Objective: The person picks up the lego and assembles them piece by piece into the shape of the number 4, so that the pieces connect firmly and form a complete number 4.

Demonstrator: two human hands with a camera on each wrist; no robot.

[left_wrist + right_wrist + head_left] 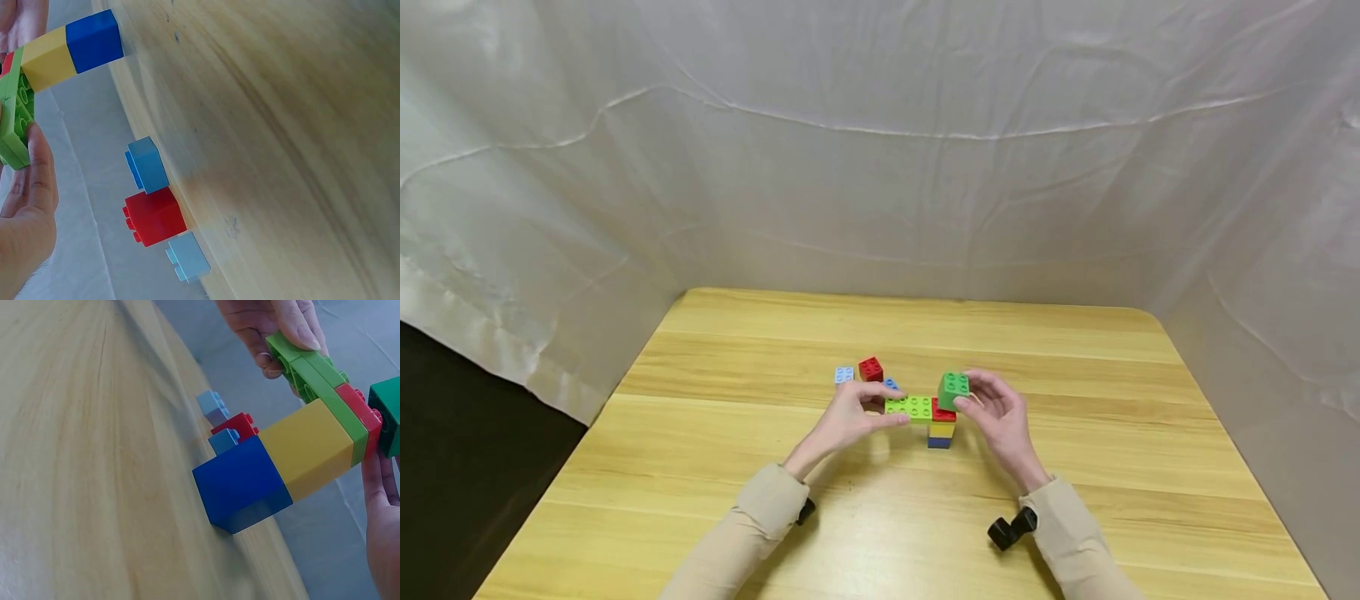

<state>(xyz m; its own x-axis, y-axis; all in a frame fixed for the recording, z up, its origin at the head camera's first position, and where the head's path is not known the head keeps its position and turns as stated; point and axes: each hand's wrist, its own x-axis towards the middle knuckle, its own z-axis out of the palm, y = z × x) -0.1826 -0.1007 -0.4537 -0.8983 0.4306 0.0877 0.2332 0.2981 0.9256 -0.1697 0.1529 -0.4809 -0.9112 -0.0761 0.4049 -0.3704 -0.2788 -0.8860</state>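
Observation:
A stack stands on the table: a dark blue brick [240,484] at the bottom, a yellow brick [307,449] on it, then a long lime green piece [910,407] that juts out to the left. On its right end sits a flat red piece [943,412]. My left hand [850,414] pinches the free left end of the lime green piece between thumb and fingers. My right hand [1006,423] holds a green brick [953,390], studs up, just over the red piece. Whether the green brick touches the red studs, I cannot tell.
Behind my left hand lie a light blue brick [844,374], a red brick [871,369] and a blue brick [891,384], partly hidden in the head view. The wooden table [1075,358] meets grey sheeting [910,208] at its back and sides.

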